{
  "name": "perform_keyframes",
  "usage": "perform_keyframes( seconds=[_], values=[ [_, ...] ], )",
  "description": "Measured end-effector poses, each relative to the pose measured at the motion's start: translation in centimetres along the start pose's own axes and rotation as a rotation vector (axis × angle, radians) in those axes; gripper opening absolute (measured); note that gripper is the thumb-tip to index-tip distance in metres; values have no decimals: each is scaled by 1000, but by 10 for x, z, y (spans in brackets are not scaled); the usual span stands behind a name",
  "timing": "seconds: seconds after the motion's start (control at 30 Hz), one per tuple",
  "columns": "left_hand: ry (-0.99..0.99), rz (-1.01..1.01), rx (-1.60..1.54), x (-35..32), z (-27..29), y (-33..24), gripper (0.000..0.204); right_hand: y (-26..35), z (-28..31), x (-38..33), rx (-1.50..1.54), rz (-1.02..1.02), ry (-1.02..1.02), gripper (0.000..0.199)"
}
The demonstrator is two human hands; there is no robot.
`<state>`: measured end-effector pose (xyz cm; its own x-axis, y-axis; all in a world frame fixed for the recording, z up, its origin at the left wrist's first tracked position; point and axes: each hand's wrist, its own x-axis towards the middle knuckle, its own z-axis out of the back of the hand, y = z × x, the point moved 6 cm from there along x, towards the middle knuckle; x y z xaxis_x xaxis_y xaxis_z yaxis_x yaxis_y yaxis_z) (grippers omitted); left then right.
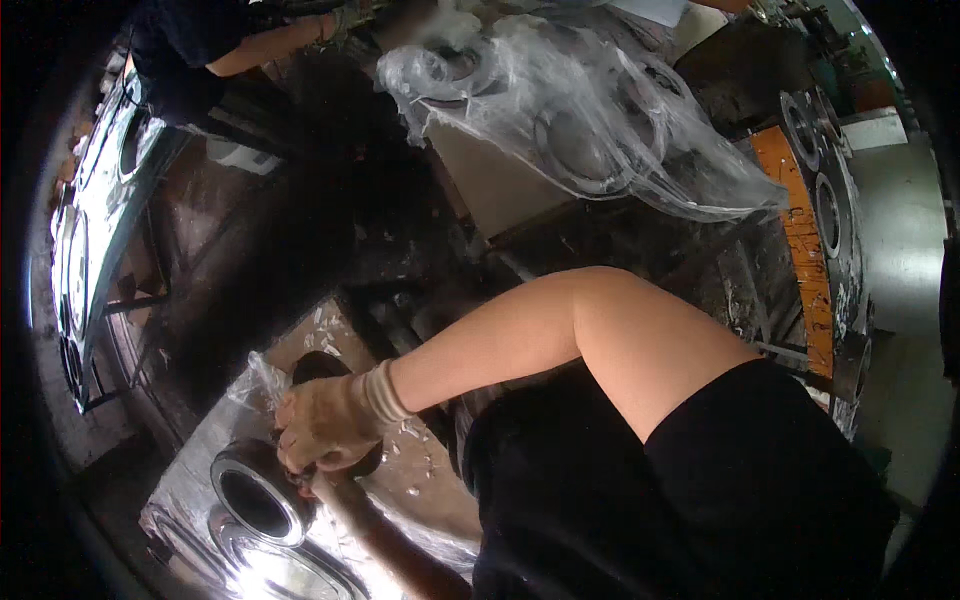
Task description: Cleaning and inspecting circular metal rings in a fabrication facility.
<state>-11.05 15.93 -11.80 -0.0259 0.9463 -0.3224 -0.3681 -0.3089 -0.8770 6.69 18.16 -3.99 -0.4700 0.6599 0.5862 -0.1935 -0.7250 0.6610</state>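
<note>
My right hand (325,425), in a soiled pale glove, reaches down and left from a bent bare arm and is closed on a dark rounded object (322,367) that I cannot identify. Just below it a shiny metal ring (255,497) with a dark bore lies on clear plastic film (255,380) over a flat sheet. My left forearm comes up from the lower edge. My left hand (318,484) sits under the right one beside the ring, mostly hidden, so its grip is unclear.
Another person's arm (270,45) works at the top left. Plastic-wrapped metal rings (570,130) lie at the top centre. More ring-shaped parts stand on an orange rack (800,230) at the right, and shiny rings (95,200) line the left.
</note>
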Motion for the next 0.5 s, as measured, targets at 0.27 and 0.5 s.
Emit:
perform_keyframes(
  seconds=[0.27,0.5],
  values=[
    [15,-444,-27,-103,-63,-144,59,-125,98,-138,217,-801,14,38],
    [206,-356,-347,-114,-120,-188,61,22,244,-94,243,-379,-479,27]
  ],
)
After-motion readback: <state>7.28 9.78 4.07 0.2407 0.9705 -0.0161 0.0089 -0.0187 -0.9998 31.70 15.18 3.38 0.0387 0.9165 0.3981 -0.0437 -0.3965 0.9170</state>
